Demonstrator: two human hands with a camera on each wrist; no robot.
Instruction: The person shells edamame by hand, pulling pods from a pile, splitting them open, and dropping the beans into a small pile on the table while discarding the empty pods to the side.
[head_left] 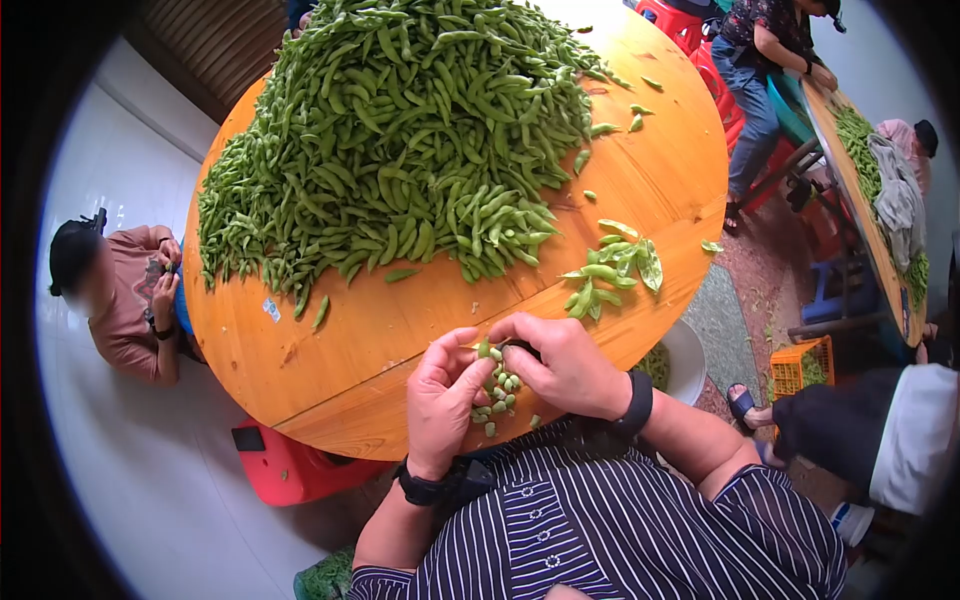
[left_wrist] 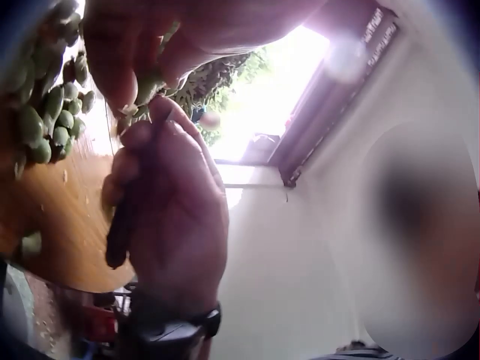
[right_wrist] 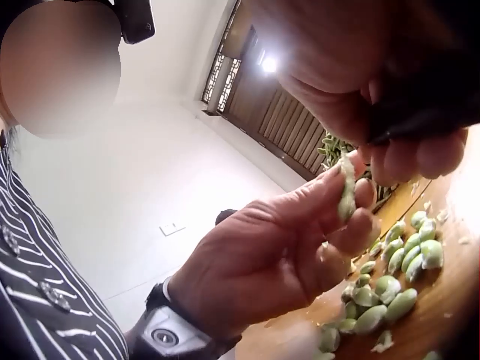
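In the head view, the left hand (head_left: 445, 400) and right hand (head_left: 565, 365) meet over the near edge of the round tabletop (head_left: 380, 330). A green pod (head_left: 484, 350) is pinched between them, the left thumb and fingers curled on its lower part and the right fingers closed on its upper end. A small pile of shelled beans (head_left: 497, 395) lies just below the pod, at 6 o'clock. A large heap of pods (head_left: 400, 130) lies at 12 o'clock from the hands, and a few loose pods (head_left: 610, 270) at 1 o'clock.

In the left wrist view, the left hand (left_wrist: 172, 217) reaches up. Its fingertips touch the pod (left_wrist: 150, 86) at 12 o'clock, under the right hand (left_wrist: 150, 37). The beans (left_wrist: 45, 112) lie at 9 o'clock.

In the right wrist view, the left hand (right_wrist: 277, 255) holds the pod (right_wrist: 346, 187) upright between thumb and curled fingers. The right hand (right_wrist: 375, 67) closes on its tip from 12 o'clock. The beans (right_wrist: 397, 277) lie at 5 o'clock on the wood.
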